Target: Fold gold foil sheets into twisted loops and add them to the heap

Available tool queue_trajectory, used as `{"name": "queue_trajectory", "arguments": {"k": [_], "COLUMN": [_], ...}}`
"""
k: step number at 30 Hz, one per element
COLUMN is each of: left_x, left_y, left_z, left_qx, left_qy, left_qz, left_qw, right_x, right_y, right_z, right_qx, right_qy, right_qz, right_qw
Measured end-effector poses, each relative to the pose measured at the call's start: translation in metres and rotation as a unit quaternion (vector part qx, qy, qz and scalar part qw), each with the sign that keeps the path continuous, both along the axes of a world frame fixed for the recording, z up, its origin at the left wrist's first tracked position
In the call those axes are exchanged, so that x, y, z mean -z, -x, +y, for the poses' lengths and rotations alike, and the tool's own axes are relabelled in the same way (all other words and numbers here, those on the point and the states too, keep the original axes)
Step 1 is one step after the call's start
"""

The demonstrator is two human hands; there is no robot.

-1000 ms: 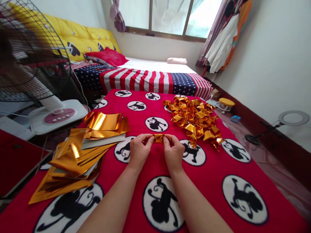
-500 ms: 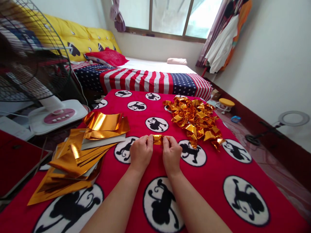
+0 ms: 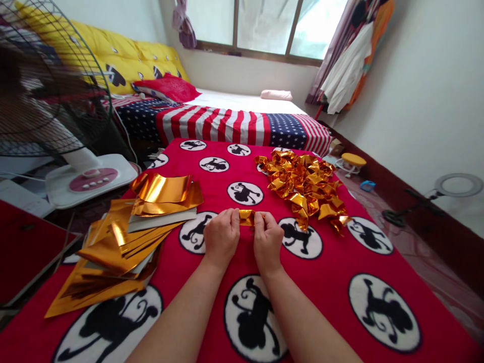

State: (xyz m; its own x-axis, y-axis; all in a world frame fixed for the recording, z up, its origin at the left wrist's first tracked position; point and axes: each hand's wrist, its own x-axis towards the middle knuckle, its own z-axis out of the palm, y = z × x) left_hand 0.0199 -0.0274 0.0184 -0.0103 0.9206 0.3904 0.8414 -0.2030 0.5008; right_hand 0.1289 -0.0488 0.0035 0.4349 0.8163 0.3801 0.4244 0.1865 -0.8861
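Observation:
A small folded gold foil piece (image 3: 247, 217) is stretched between my two hands, above the red cloth with monkey prints (image 3: 242, 169). My left hand (image 3: 222, 233) pinches its left end with thumb and fingers, and my right hand (image 3: 267, 236) pinches the right end. To the left lies a fanned stack of gold foil sheets (image 3: 109, 247), with more sheets (image 3: 166, 189) curling at its top. On the right is a heap of folded gold foil pieces (image 3: 308, 181). Neither hand touches the stack or the heap.
A fan (image 3: 91, 176) stands at the left edge of the cloth. Behind the table is a bed (image 3: 227, 121) with a red pillow (image 3: 168, 89). At the right, a yellow stool (image 3: 353, 160) and a ring light (image 3: 458, 185) stand on the floor.

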Motion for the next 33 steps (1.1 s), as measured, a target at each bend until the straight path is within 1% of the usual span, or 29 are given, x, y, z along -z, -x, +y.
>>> {"name": "queue_trajectory", "arguments": {"k": [4,9,15,20,33], "left_x": [0.0008,0.0015,0.0042,0.0050,0.0049], "left_y": [-0.0002,-0.0015,-0.0047,-0.0080,-0.0082], "left_z": [-0.0001,-0.0010,-0.0015,-0.0043,-0.0041], "left_qx": [-0.010,-0.023,-0.006,-0.009,-0.011], "left_qy": [-0.016,-0.016,-0.029,-0.035,-0.037], "left_qz": [0.018,0.031,0.026,0.035,0.030], "left_qw": [1.000,0.999,0.999,0.999,0.999], "right_x": [-0.0010,-0.0026,-0.0030,-0.0012,-0.0006], "right_y": [0.0002,0.0002,0.0009,0.0010,0.0016], "right_z": [-0.0006,-0.0003,-0.0002,-0.0004,-0.0016], "right_qx": [0.006,0.024,0.034,0.045,0.041], "right_qy": [-0.009,-0.013,-0.021,-0.011,-0.006], "right_qz": [0.001,-0.005,-0.011,-0.007,-0.004], "right_qw": [1.000,1.000,0.999,0.999,0.999]}}
